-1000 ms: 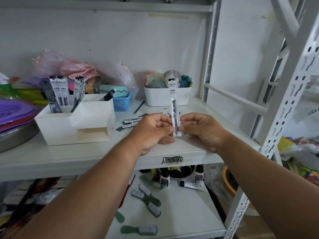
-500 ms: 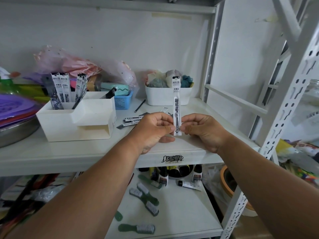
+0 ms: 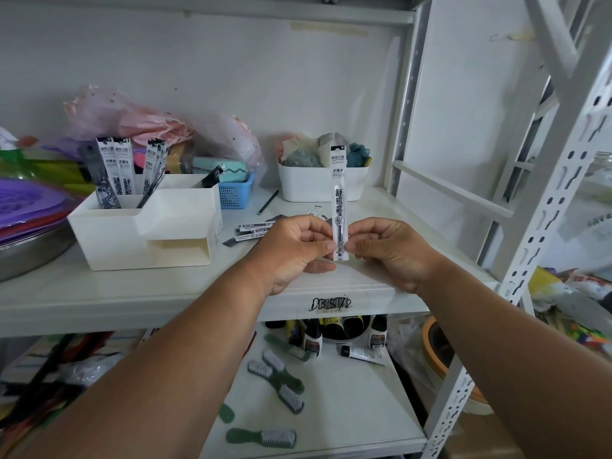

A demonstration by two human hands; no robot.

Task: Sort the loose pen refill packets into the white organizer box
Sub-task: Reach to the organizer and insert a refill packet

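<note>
White metal shelf (image 3: 139, 293) carries the white plastic stepped organizer box (image 3: 145, 233) at left; several refill packets (image 3: 114, 173) stand upright in its rear compartment. Loose packets (image 3: 251, 230) lie flat on the shelf between box and hands. Step in hand, judged: carry the held packet left and drop it upright beside the standing ones, printed face forward. Left hand (image 3: 291, 250) and right hand (image 3: 387, 250) hang above the shelf's front edge, forearms converging. Fingers of both pinch the lower end of one long white printed pen refill packet (image 3: 338, 200), held vertical.
</note>
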